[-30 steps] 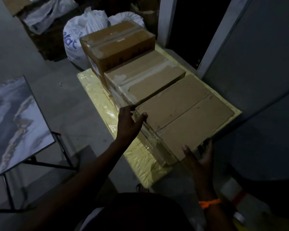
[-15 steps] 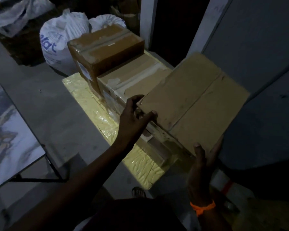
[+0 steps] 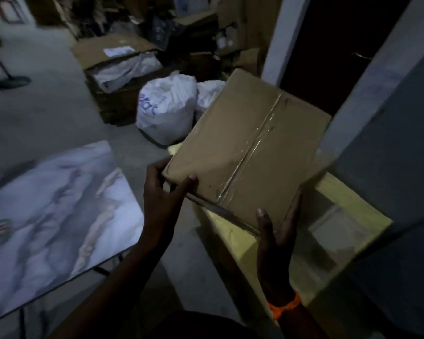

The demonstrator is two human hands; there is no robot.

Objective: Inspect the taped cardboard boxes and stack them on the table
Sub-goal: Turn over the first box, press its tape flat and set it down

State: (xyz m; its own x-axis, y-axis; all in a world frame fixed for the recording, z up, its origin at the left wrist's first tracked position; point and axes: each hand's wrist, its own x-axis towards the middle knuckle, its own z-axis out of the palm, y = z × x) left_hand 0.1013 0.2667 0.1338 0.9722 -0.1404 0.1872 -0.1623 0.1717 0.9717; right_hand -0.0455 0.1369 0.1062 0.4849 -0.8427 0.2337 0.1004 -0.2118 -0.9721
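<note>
Both hands (left (image 3: 160,192), right (image 3: 275,231)) grip box (image 3: 242,148).

Both forearms reached forward from below. The left hand (image 3: 163,192) curled its fingers around a corner, thumb on top. The right hand (image 3: 274,231) was cupped upward, thumb raised, an orange band at its wrist.

White tied sack (image 3: 165,111) with blue lettering, center frame on grey floor (image 3: 47,113); second white bag (image 3: 209,94) just right of it, touching. Open carton (image 3: 113,57) with pale crumpled sheeting inside, upper center-left, behind the sacks. Dark clutter of boxes along top edge, blurred. Round black stand base (image 3: 12,81) far upper left. Yellow plastic-wrapped slab (image 3: 233,236) lower right of center. Grey wall panel (image 3: 389,167) right edge, white door frame (image 3: 279,37) upper right.
</note>
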